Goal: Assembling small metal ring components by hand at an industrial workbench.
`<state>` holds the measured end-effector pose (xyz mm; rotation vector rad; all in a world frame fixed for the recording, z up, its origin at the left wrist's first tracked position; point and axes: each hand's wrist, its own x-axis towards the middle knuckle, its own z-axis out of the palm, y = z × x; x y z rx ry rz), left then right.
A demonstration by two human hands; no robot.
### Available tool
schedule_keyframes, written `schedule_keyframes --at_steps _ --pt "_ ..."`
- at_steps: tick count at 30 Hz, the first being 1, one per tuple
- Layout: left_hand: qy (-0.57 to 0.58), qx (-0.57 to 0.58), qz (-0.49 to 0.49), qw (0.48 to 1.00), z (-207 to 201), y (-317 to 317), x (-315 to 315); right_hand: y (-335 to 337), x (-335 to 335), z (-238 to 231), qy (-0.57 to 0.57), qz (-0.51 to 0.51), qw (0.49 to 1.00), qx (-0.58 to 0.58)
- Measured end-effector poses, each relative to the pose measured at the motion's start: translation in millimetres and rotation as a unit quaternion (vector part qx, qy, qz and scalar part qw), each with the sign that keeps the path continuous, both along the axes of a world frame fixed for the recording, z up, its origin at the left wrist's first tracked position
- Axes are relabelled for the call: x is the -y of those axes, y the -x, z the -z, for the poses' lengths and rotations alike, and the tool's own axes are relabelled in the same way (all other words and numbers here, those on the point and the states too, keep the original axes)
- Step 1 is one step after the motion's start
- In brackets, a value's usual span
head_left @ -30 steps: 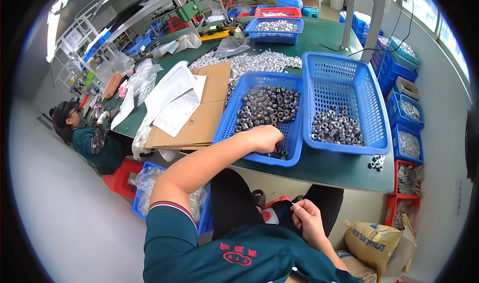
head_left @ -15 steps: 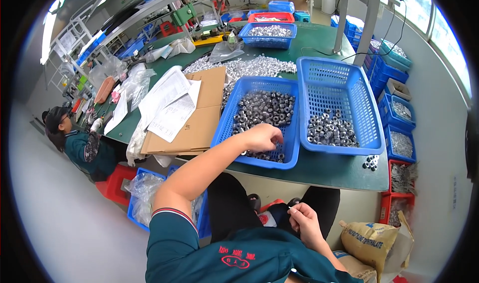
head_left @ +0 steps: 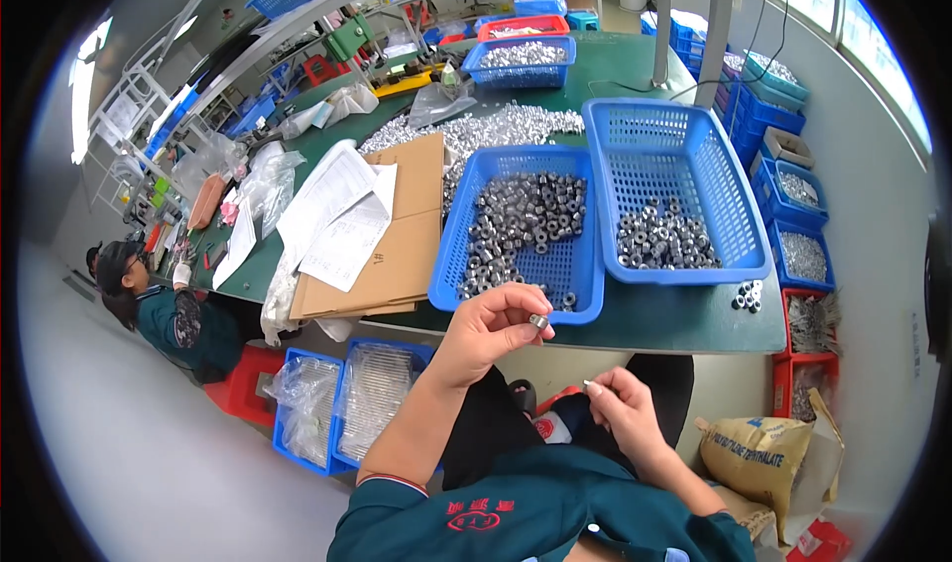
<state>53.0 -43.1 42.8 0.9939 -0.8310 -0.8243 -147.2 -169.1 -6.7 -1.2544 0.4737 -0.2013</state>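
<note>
My left hand (head_left: 488, 334) pinches a small round metal part (head_left: 538, 321), a short cylinder like a nut or bushing, in front of the left blue basket (head_left: 585, 313). Dark-and-silver ring-shaped parts (head_left: 526, 210) lie piled in that basket, with some of its slotted bottom showing. Lower and to the right, above my lap, my right hand (head_left: 625, 410) is closed on a small pale piece (head_left: 587, 385), mostly hidden by the fingers. The right blue basket (head_left: 645, 151) holds similar ring-shaped parts (head_left: 669, 237) gathered at its near end.
Several loose rings (head_left: 747, 296) lie by the table's right corner. Cardboard (head_left: 416, 195) and papers (head_left: 342, 230) cover the left. Shiny metal parts (head_left: 486, 129) are heaped behind the baskets. A co-worker (head_left: 178, 314) sits at far left. Stacked bins (head_left: 793, 255) stand right.
My left hand has come out of the left basket toward me, now with a metal part between its fingers. My right hand has risen slightly, still closed on the pale piece.
</note>
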Motion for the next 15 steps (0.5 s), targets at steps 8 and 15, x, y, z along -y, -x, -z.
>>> schedule_keyframes --at_steps 8,15 --pt "-0.026 0.088 -0.046 0.995 26.5 35.9 -22.4 -18.3 -2.7 -37.7 0.220 -0.011 0.971 0.088" --pt "-0.051 0.096 -0.064 0.992 29.1 51.5 -28.7 -18.4 -14.1 -37.6 0.254 -0.037 0.965 0.058"
